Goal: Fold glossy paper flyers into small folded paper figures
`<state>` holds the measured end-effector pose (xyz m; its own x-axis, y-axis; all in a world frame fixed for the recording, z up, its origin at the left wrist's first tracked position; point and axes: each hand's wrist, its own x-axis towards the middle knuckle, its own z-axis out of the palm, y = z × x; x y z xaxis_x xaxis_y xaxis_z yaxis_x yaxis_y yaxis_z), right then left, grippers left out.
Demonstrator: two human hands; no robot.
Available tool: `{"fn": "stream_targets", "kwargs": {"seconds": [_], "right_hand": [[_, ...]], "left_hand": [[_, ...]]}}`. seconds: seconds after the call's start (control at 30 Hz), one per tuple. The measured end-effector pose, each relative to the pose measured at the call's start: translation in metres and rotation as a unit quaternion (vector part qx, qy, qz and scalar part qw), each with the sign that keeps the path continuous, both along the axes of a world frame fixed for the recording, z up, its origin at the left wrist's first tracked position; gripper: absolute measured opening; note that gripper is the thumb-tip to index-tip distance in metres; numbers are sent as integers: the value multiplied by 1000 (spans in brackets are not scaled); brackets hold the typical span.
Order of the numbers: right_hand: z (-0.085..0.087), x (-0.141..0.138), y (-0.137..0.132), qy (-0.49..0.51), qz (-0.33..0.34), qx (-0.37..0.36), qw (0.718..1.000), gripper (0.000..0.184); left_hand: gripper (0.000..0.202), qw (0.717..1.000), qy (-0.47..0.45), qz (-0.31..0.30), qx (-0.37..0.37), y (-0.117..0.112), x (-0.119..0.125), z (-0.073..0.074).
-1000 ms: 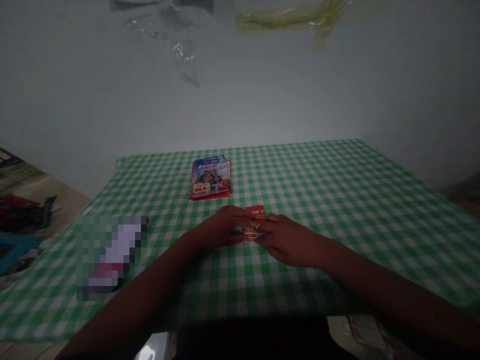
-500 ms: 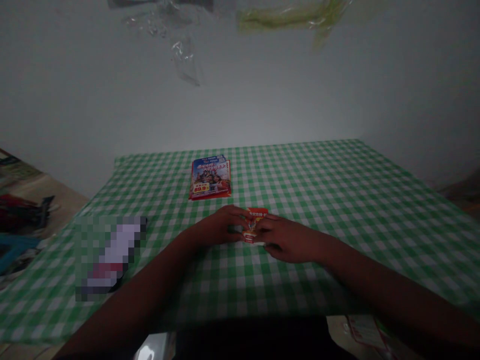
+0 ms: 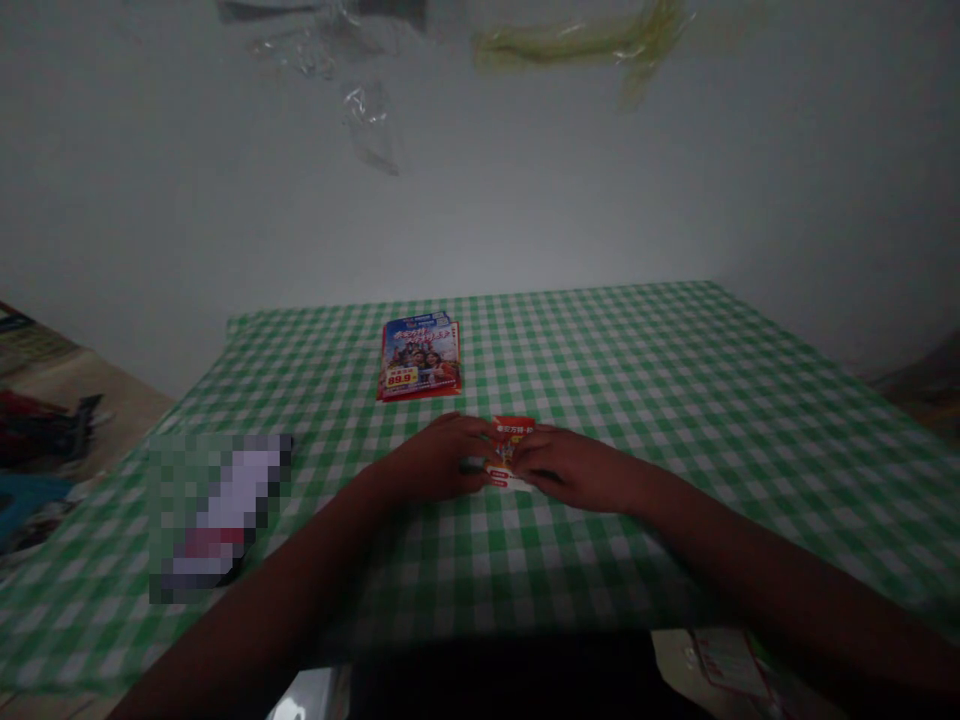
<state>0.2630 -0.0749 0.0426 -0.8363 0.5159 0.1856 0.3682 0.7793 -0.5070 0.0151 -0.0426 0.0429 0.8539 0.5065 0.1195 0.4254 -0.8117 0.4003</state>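
Two hands of mine, the left hand (image 3: pixel 442 460) at nine o'clock and the right hand (image 3: pixel 589 468) at three, touch one small red-and-white printed paper (image 3: pixel 505 450) lying between them near the tabletop's front edge. My left fingers are bent over its left side, the thumb apart from them at the lower corner; my right fingers cover much of its right side. I cannot tell whether either hand pinches the paper or only presses it down. A stack of leaflets (image 3: pixel 421 355) lies near, toward eleven o'clock. Well apart, between eight and nine, is a long pale object (image 3: pixel 244 485), blocked out in coarse squares. Green-and-white checked cloth (image 3: pixel 637 350) covers the tabletop. At twelve o'clock stands a pale wall (image 3: pixel 525 200) with yellowish tape (image 3: pixel 570 45) stuck high on it.
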Motion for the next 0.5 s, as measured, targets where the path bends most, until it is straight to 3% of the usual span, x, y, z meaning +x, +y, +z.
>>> {"fn": "stream_targets", "kwargs": {"seconds": [0.13, 0.3, 0.5], "right_hand": [[-7, -3, -2, -4, -48, 47, 998, 23], [-20, 6, 7, -37, -211, 56, 975, 55], [-35, 14, 27, -41, -344, 42, 937, 50]], "left_hand": [[25, 1000, -8, 29, 6, -3, 6, -7], [29, 999, 13, 45, 20, -1, 6, -14], [25, 999, 24, 44, 15, -2, 7, -11]]}}
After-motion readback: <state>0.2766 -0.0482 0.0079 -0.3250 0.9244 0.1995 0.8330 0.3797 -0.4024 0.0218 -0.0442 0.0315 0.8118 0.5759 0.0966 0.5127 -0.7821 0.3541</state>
